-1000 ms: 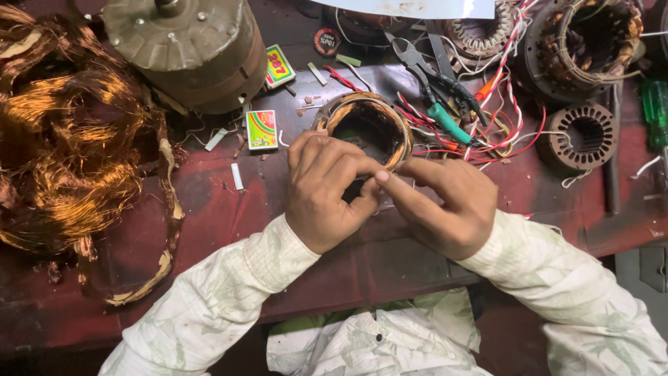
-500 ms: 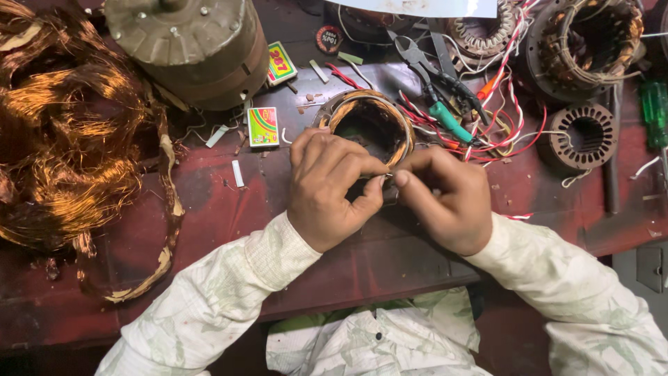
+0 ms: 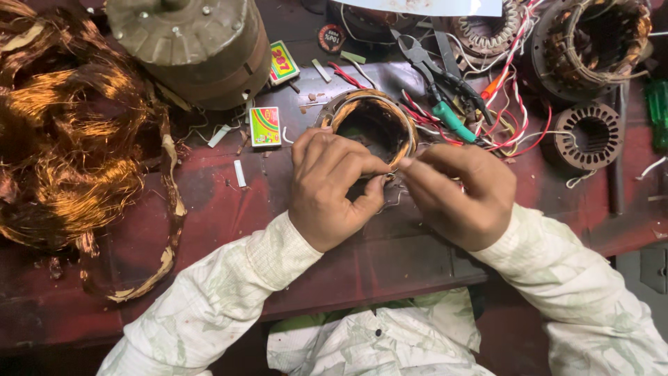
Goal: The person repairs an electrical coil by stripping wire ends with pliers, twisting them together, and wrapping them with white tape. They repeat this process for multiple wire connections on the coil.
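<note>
On the worn red workbench [image 3: 209, 223] I see my left hand [image 3: 332, 189] and right hand [image 3: 456, 195] together, fingertips pinching thin wire at the near rim of the wound stator [image 3: 372, 125] just beyond them.

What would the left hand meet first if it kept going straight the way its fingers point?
The left hand points up and right, fingertips nearly touching the right hand. Straight on, it would probably first meet the near rim of the copper-wound stator ring, though depth is hard to judge.

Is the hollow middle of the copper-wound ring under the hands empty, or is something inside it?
Empty as far as visible: the copper-wound ring shows a dark open centre; the hands hide its near edge.
</note>
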